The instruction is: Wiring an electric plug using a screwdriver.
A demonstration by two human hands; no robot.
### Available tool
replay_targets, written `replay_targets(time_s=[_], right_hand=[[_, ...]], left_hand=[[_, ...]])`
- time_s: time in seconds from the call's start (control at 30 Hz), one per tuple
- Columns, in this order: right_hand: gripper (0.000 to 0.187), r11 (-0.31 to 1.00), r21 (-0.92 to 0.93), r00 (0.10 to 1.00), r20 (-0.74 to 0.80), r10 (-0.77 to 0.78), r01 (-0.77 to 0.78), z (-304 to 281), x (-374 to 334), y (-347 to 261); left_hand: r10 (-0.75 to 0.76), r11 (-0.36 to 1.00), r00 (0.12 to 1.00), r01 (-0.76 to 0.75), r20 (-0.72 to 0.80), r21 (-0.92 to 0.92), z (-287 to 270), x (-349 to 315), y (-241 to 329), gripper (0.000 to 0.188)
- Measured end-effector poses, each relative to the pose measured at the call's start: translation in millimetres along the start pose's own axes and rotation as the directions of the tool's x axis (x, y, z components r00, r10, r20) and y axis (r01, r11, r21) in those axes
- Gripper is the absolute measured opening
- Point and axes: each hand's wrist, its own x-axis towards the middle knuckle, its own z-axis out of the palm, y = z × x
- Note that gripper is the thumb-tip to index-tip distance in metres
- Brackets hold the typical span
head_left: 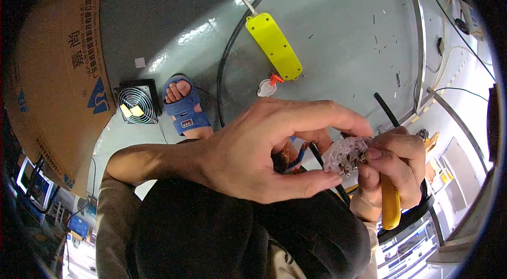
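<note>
The left hand (256,144) pinches a clear plastic block (344,158) with metal parts between thumb and fingers, above the lap. The right hand (400,163) grips a yellow handle (391,205); its fingertips touch the block's right side. A yellow corded housing (274,46) lies on the floor (343,41).

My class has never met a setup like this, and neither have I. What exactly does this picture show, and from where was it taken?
There is no machine here: these are a person's bare hands, seen by a camera worn on the head and looking down. Its wide lens bends straight edges. The left hand and right hand both hold a small clear piece; the right also holds a yellow handle. On the floor beyond are a yellow power strip and, near a sandal on a foot, a fan. Brown cardboard fills the far left.
</note>
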Motion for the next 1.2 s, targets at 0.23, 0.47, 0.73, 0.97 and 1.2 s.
replay_targets(time_s=[0.23,0.47,0.73,0.97,1.2], right_hand=[[0.026,0.995,-0.098,1.0,0.0,0.027,-0.027,6.9,3.8,-1.8],[0.028,0.986,-0.071,0.989,-0.013,0.148,-0.148,5.6,-1.8,-8.1],[0.059,0.604,0.75,0.861,-0.093,0.5,-0.27,28.5,-18.1,11.7],[0.041,0.529,0.734,0.791,0.018,0.611,-0.425,35.9,-18.3,12.3],[0.024,0.544,0.713,0.8,0.041,0.599,-0.443,25.8,-10.4,17.8]], left_hand=[[-0.129,0.977,0.987,0.11,-0.098,-0.185,8.7,5.1,0.4,0.041],[0.111,0.979,0.989,-0.126,-0.102,-0.158,4.9,5.7,-17.2,0.034],[0.037,0.914,0.995,-0.072,-0.096,-0.399,3.4,6.4,-10.7,0.033],[-0.278,0.78,0.961,0.226,0.001,-0.584,-5.6,1.7,4.6,0.039],[-0.308,0.759,0.95,0.276,0.048,-0.59,-5.9,6.0,4.8,0.043]])
